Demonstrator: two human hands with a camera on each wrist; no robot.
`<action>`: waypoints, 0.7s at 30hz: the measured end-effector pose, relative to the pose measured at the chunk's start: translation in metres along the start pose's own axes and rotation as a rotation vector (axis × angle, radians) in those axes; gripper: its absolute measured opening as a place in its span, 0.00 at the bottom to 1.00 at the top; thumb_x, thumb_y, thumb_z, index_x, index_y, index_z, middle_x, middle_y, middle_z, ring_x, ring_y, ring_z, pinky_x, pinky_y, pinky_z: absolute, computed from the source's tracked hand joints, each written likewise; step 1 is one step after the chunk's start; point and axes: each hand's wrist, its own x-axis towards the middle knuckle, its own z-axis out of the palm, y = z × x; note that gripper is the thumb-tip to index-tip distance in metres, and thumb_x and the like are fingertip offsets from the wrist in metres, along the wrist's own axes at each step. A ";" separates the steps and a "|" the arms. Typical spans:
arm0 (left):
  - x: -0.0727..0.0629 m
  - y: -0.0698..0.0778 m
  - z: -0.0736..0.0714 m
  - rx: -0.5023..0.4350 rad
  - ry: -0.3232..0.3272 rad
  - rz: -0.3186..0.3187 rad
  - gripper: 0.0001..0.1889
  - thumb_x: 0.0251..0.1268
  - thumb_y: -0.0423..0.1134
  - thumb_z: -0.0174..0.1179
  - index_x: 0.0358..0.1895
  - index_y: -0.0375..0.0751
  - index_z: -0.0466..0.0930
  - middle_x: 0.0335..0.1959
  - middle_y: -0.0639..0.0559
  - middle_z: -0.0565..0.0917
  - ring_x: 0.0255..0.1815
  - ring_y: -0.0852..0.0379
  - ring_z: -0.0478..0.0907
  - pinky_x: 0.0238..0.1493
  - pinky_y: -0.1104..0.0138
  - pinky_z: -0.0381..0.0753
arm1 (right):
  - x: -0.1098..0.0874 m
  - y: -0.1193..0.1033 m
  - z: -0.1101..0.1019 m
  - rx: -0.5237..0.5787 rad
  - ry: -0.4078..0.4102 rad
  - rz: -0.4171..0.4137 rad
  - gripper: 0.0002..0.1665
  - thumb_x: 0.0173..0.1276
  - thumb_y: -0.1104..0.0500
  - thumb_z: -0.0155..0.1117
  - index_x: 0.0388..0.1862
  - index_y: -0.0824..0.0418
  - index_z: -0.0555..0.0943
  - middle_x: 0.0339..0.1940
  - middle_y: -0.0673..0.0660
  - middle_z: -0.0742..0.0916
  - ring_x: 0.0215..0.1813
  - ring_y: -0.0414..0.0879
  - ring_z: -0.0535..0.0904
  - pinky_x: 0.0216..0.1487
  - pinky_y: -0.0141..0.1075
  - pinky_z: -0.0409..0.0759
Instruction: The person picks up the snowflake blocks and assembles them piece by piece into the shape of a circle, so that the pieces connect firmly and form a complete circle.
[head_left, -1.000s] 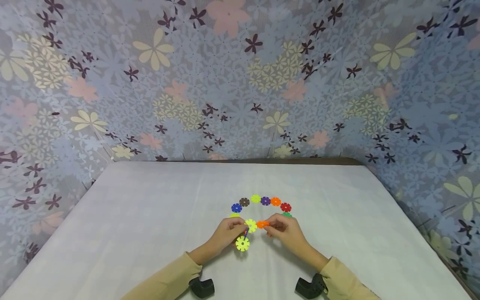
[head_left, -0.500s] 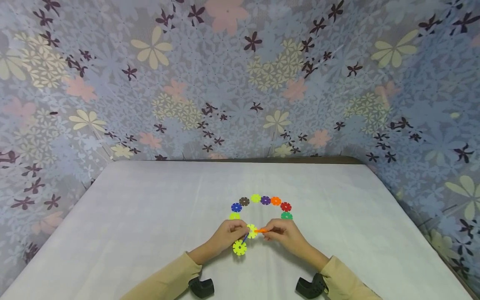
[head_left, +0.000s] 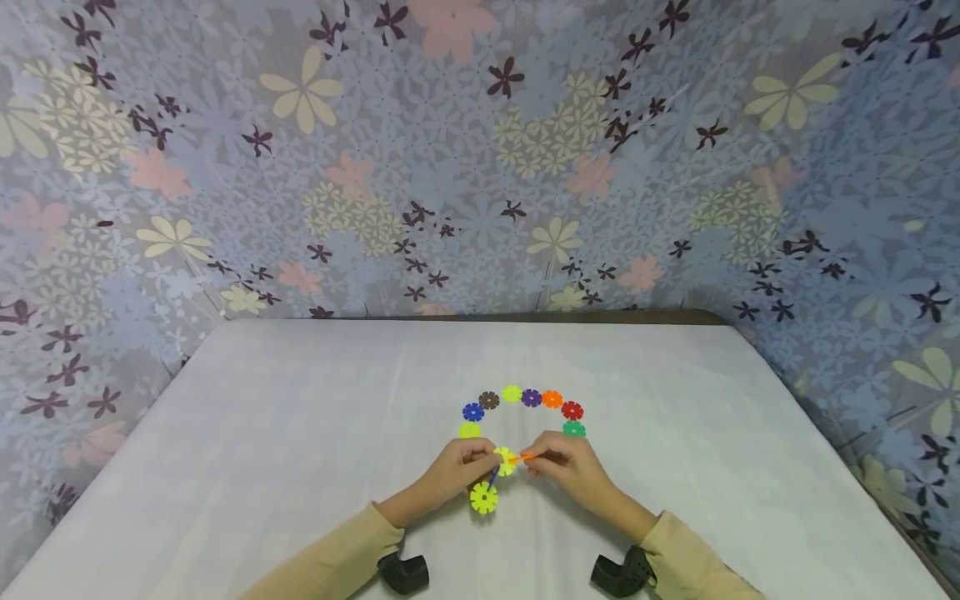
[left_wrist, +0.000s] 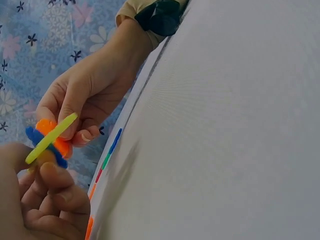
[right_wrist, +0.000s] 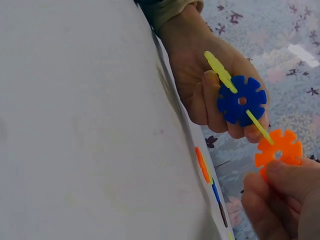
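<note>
In the head view my left hand (head_left: pixel 460 468) pinches a short chain of notched plastic discs: a yellow disc (head_left: pixel 505 461), a blue disc (head_left: pixel 493 477) seen edge-on, and a lower yellow disc (head_left: pixel 483 497) hanging below. The blue disc (right_wrist: pixel 242 100) faces the right wrist camera, with a yellow disc slotted in on either side. Between thumb and fingers my right hand (head_left: pixel 567 465) pinches an orange disc (right_wrist: pixel 279 152), whose edge meets the upper yellow disc's rim. Both hands hold these pieces above the table.
Beyond the hands, an arc of loose discs lies on the white-covered table (head_left: pixel 337 392), among them a brown disc (head_left: pixel 489 400), a red disc (head_left: pixel 572 410) and a green disc (head_left: pixel 573 428). A flowered cloth (head_left: pixel 480 167) hangs behind the table's far edge.
The orange disc has turned from showing its face to edge-on in the head view. Both hands have shifted slightly toward the person, and the lower yellow disc swung left, then partly back.
</note>
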 end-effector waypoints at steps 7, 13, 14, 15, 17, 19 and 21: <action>0.002 -0.001 0.000 -0.043 0.000 0.012 0.08 0.65 0.26 0.47 0.29 0.24 0.71 0.15 0.46 0.71 0.14 0.62 0.62 0.17 0.72 0.63 | 0.005 0.007 -0.016 -0.391 0.042 0.250 0.12 0.52 0.71 0.66 0.37 0.64 0.79 0.34 0.56 0.81 0.29 0.43 0.73 0.28 0.33 0.73; 0.002 -0.002 0.000 -0.078 0.035 -0.075 0.07 0.63 0.27 0.50 0.31 0.23 0.72 0.18 0.51 0.74 0.18 0.61 0.66 0.21 0.73 0.68 | 0.010 0.002 -0.041 -0.583 -0.181 0.560 0.14 0.49 0.69 0.69 0.37 0.64 0.79 0.34 0.52 0.79 0.34 0.47 0.71 0.39 0.40 0.73; 0.002 -0.002 0.000 -0.083 0.035 -0.085 0.07 0.63 0.27 0.50 0.32 0.23 0.72 0.19 0.52 0.75 0.18 0.61 0.67 0.21 0.73 0.68 | 0.010 0.002 -0.043 -0.594 -0.212 0.591 0.14 0.49 0.69 0.69 0.37 0.64 0.79 0.34 0.52 0.79 0.35 0.46 0.71 0.40 0.41 0.72; 0.002 -0.002 0.000 -0.088 0.034 -0.088 0.07 0.63 0.26 0.50 0.32 0.22 0.72 0.19 0.52 0.74 0.18 0.61 0.67 0.22 0.73 0.69 | 0.009 0.002 -0.044 -0.594 -0.234 0.611 0.14 0.49 0.69 0.69 0.37 0.64 0.79 0.34 0.52 0.78 0.35 0.47 0.71 0.41 0.41 0.72; 0.002 -0.003 0.001 -0.094 0.037 -0.085 0.07 0.62 0.26 0.50 0.32 0.22 0.72 0.19 0.52 0.74 0.18 0.61 0.68 0.22 0.73 0.69 | 0.008 0.002 -0.046 -0.591 -0.255 0.640 0.14 0.49 0.69 0.69 0.36 0.63 0.79 0.32 0.51 0.77 0.35 0.46 0.71 0.41 0.40 0.73; 0.003 -0.003 0.001 -0.102 0.042 -0.082 0.07 0.63 0.26 0.50 0.32 0.21 0.72 0.19 0.52 0.75 0.18 0.61 0.68 0.22 0.73 0.70 | 0.008 0.003 -0.046 -0.584 -0.251 0.655 0.13 0.49 0.69 0.69 0.34 0.63 0.79 0.31 0.51 0.77 0.34 0.45 0.70 0.38 0.38 0.72; 0.002 -0.004 0.001 -0.107 0.048 -0.085 0.07 0.62 0.26 0.50 0.32 0.21 0.72 0.19 0.51 0.75 0.18 0.61 0.69 0.22 0.72 0.70 | 0.007 0.004 -0.047 -0.577 -0.248 0.664 0.12 0.49 0.69 0.69 0.33 0.62 0.78 0.29 0.50 0.77 0.33 0.44 0.70 0.36 0.36 0.72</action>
